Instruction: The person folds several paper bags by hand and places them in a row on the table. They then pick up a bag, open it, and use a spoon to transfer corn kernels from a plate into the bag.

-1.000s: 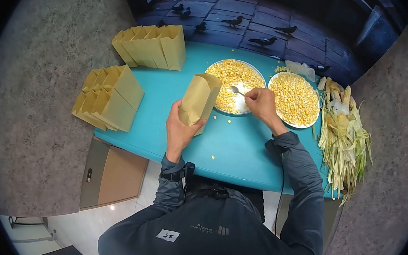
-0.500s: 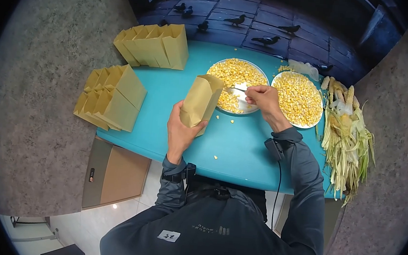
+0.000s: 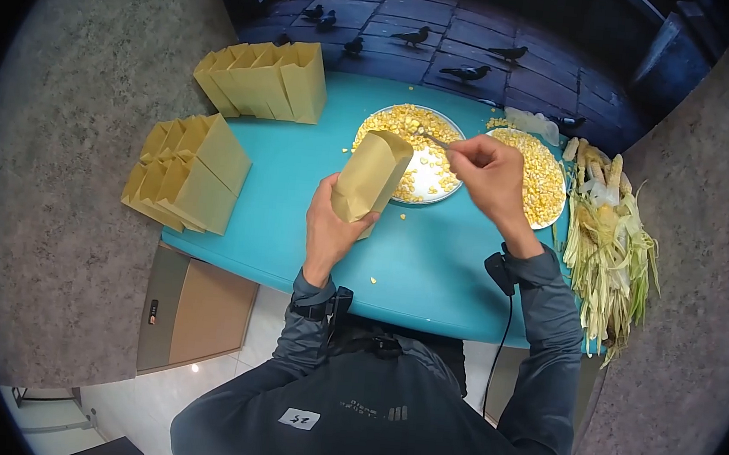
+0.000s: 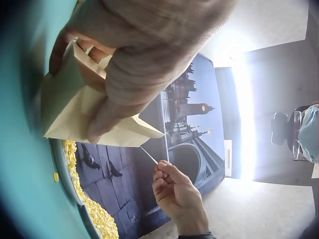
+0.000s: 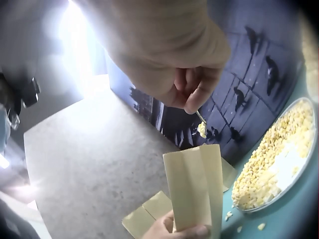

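Observation:
My left hand (image 3: 334, 229) grips a tan paper bag (image 3: 371, 176) around its lower part, fingers on one side and thumb on the other. The bag leans right, its open top beside the left plate of corn kernels (image 3: 426, 183). Above that plate my right hand (image 3: 492, 178) pinches a small metal spoon (image 3: 433, 138) by its handle. In the right wrist view, yellow corn kernels (image 5: 202, 130) sit on the spoon, close over the bag's mouth. The left wrist view shows the spoon's thin handle (image 4: 149, 155), with its bowl hidden behind the bag.
A second plate heaped with corn kernels (image 3: 530, 164) stands to the right. Beyond it lie corn husks and cobs (image 3: 611, 236). Two groups of upright paper bags (image 3: 265, 80) occupy the table's left side. A few loose kernels (image 3: 373, 280) are scattered on the teal table (image 3: 286, 177).
My right hand has lifted the spoon out of the kernels on the left plate, now loaded. The bag in my left hand has tilted further right, toward the plate.

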The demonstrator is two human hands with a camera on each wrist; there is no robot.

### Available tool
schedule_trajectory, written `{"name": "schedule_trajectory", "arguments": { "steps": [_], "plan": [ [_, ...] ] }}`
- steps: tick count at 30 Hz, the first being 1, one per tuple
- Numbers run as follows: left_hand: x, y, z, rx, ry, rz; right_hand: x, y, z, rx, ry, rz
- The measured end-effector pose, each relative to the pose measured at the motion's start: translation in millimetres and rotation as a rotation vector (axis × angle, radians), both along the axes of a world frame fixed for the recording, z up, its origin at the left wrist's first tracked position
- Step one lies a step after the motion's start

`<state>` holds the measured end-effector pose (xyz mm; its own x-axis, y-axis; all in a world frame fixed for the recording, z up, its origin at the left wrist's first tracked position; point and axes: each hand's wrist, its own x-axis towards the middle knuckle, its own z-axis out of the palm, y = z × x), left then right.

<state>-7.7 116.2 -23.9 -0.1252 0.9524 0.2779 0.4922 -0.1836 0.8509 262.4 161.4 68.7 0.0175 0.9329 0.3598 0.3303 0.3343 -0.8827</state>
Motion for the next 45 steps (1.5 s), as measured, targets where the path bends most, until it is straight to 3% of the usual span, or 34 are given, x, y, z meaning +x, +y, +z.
{"name": "schedule_trajectory", "arguments": {
  "steps": [1,3,4,7,11,14,18,24,29,32,35,39,45],
  "plan": [
    [1,-1,2,-0.016,-0.022,-0.009,-4,-5,1,0.0,0.0,-0.003],
    [2,-1,4,-0.018,-0.024,-0.009,-11,-13,6,0.426,-0.357,0.079],
    [2,-1,4,-0.019,-0.027,-0.006,-16,-17,5,0.507,-0.398,0.08],
    [0,-1,1,-0.009,-0.001,-0.003,-21,-19,8,0.631,-0.551,0.019],
    [-2,-3,-2,-0.01,-0.007,0.003,-12,2,-11,0.603,-0.531,-0.051],
    [-5,-5,-1,-0.011,-0.022,0.01,11,35,-55,0.283,-0.497,-0.112],
    [-14,-10,-3,0.008,-0.082,0.015,10,58,-94,0.147,-0.409,-0.178],
    [-26,-12,0,-0.007,-0.065,0.055,-19,63,-112,-0.068,-0.286,-0.152],
    [-32,-14,0,-0.019,-0.057,0.076,-20,54,-98,-0.317,-0.123,-0.077],
    [-29,-13,1,-0.038,-0.056,0.068,-20,57,-100,-0.528,0.136,0.029],
    [-26,-11,0,-0.013,-0.052,0.051,-15,59,-94,-0.594,0.33,0.024],
    [-24,-11,0,-0.017,-0.07,0.042,-4,61,-92,-0.617,0.416,-0.002],
    [-15,-6,4,-0.013,-0.014,0.029,3,41,-40,-0.483,0.413,0.014]
  ]
}}
